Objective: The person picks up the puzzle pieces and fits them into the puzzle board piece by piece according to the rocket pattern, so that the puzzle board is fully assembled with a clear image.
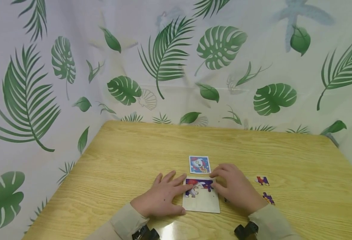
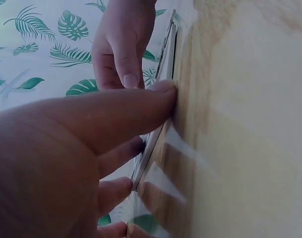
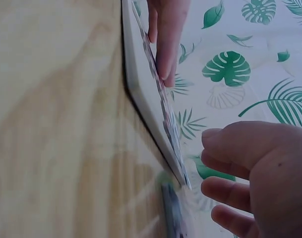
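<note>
1. A pale, square puzzle board (image 1: 202,205) is laid flat on the counter (image 1: 128,150), its lower part bare.
2. Its upper part is covered by joined pieces (image 1: 205,183) in purple, red and white.
3. The joined pieces are touched by the spread left hand (image 1: 164,197); the board's upper right corner is overhung by the right hand (image 1: 236,188).
4. A rocket picture card (image 1: 199,165) is placed just beyond the board.
5. To the right, a red-and-purple piece (image 1: 263,181) and a purple-and-yellow piece (image 1: 268,198) are left loose, apart.

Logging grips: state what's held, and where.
The left hand only touches the flat, pale, square puzzle board, at its left side; whether the right hand pinches anything cannot be told.
</note>
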`<state>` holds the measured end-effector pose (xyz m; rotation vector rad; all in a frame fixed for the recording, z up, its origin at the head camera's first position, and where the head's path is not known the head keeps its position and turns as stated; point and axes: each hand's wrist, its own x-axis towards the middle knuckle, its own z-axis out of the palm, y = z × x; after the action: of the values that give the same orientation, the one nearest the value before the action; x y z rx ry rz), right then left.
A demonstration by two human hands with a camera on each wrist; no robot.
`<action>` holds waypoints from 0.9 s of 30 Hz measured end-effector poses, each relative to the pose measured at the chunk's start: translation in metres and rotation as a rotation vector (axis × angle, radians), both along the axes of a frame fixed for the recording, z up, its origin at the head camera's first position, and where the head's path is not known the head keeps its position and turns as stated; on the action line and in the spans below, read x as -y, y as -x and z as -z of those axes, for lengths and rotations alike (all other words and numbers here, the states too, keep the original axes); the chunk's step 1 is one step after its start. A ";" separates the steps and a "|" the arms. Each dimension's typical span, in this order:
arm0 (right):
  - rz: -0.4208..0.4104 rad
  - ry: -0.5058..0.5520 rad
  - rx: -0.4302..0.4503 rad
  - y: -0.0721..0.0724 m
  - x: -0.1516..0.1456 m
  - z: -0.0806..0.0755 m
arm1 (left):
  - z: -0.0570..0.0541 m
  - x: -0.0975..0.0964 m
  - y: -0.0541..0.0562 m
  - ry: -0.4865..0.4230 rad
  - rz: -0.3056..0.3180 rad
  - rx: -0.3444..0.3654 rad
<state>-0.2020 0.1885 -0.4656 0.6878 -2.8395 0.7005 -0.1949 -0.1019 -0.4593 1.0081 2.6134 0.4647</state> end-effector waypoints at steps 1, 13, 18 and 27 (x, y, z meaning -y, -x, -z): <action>0.003 0.002 -0.002 0.001 -0.002 0.000 | 0.000 0.000 0.000 0.002 0.003 -0.001; 0.075 0.033 0.028 0.002 -0.034 -0.008 | 0.000 0.000 -0.002 0.017 0.029 -0.040; 0.087 0.024 0.032 0.001 -0.051 -0.008 | 0.000 0.000 -0.002 0.003 0.036 -0.022; 0.122 0.019 0.101 0.004 -0.078 -0.006 | 0.001 0.001 -0.001 0.002 0.047 -0.034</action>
<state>-0.2064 0.2664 -0.4592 0.4842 -2.9319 0.7617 -0.1937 -0.1030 -0.4599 1.0831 2.6127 0.4371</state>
